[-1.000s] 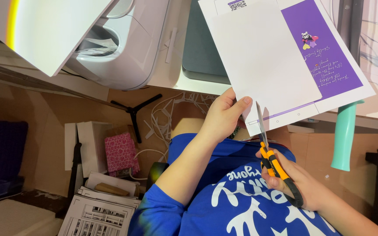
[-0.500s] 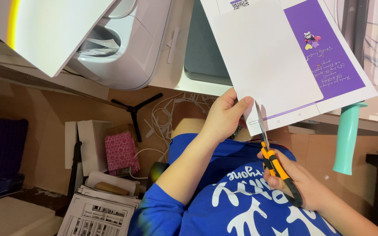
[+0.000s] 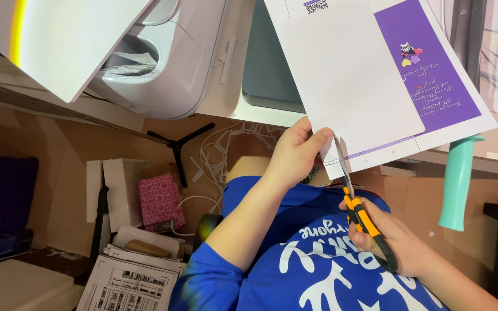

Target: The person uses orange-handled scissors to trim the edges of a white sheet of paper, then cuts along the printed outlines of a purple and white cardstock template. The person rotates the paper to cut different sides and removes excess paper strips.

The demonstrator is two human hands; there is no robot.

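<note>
**poster1:** two hands on this one. the left hand [image 3: 295, 155] pinches the lower edge of a printed sheet [image 3: 364, 86], thumb on the front, fingers curled shut behind it. it's a white sheet with a purple panel [image 3: 427, 80] on one side, small cartoon figure and some text on the purple bit. it's held up in front of the surface [image 3: 243, 109], over a grey-lidded box sitting there.

**poster2:** and the scissors?

**poster1:** right hand [image 3: 399, 247] is wrapped shut around the orange and black handles of the scissors [image 3: 355, 201]. the blades point up and are slightly apart, biting into the bottom edge of the sheet just right of the left thumb, close to a thin purple line printed there.

**poster2:** what else is around?

**poster1:** white cutting machine [image 3: 162, 63] on the surface at top left, lid [image 3: 76, 40] flipped open. a teal handle [image 3: 456, 184] hangs down off the right edge of the surface. on the floor below: a tangle of white paper strips [image 3: 226, 150], a black three-legged stand [image 3: 177, 144], a pink patterned bag [image 3: 159, 201], a white box [image 3: 123, 190] and a cardboard box with printed lines [image 3: 128, 282]. person's in a blue shirt with white lettering [image 3: 324, 265].
</note>
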